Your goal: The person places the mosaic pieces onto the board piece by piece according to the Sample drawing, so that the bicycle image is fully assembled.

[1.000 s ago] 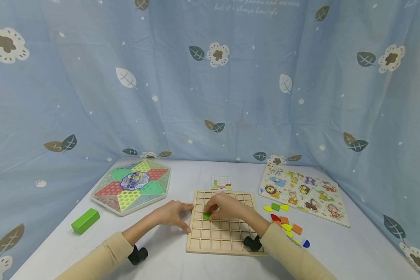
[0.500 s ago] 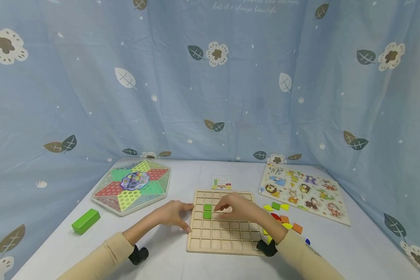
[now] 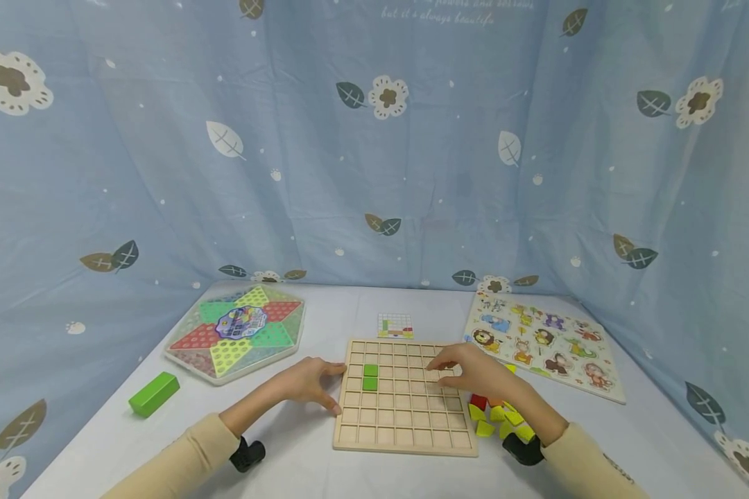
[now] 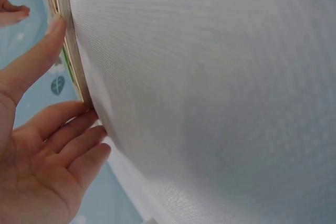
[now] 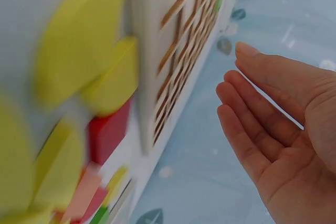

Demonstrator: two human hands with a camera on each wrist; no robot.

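Observation:
A wooden grid board (image 3: 387, 419) lies flat in the middle of the table. Two green square tiles (image 3: 370, 383) sit one above the other in its upper-left cells. At the board's left edge, the thumb and fingertips of my left hand (image 3: 312, 381) touch the rim; the left wrist view shows this hand (image 4: 42, 166) with its fingers loosely extended. My right hand (image 3: 477, 374) hovers over the board's right side, holding nothing. In the right wrist view its fingers (image 5: 247, 140) are relaxed, apart from the loose yellow pieces (image 5: 79, 40) and a red piece (image 5: 109, 132).
Behind the board lies a small printed grid card (image 3: 395, 326). A hexagonal star-patterned game board (image 3: 240, 346) and a green box (image 3: 154, 394) are on the left. An animal puzzle board (image 3: 543, 339) is at right; several loose yellow pieces (image 3: 485, 428) lie beside the grid board.
My right hand has let go of a green tile in the grid and moved right, across the board to its right side. The left hand stays at the left edge.

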